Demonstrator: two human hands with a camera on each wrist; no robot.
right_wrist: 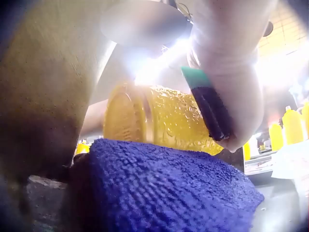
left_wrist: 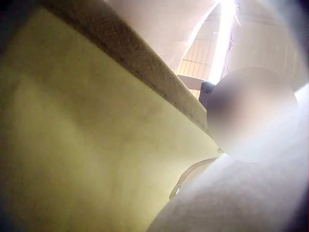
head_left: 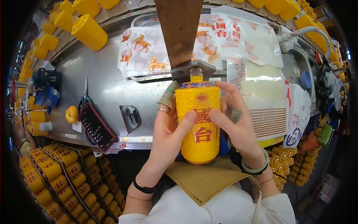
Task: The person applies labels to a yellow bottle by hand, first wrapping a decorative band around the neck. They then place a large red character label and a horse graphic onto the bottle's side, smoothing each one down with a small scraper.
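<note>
Centrally, yellow bottle (head_left: pixel 198 123) lay on blue towel (right_wrist: pixel 169 183), left hand (head_left: pixel 167 121) and right hand (head_left: pixel 238 123) gripped its sides, both thumbs pressed its red-lettered front, clear neck pointed toward brown post (head_left: pixel 179 30).

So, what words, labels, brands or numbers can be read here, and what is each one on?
"國台", in red: on the front of the held yellow bottle.
"國台", in red: on the printed sheet beyond the bottle.
Too small or blurred to read: the phone screen, the red marks on the stacked yellow bottles, and the small print on the white bag-like sheet at right.
</note>
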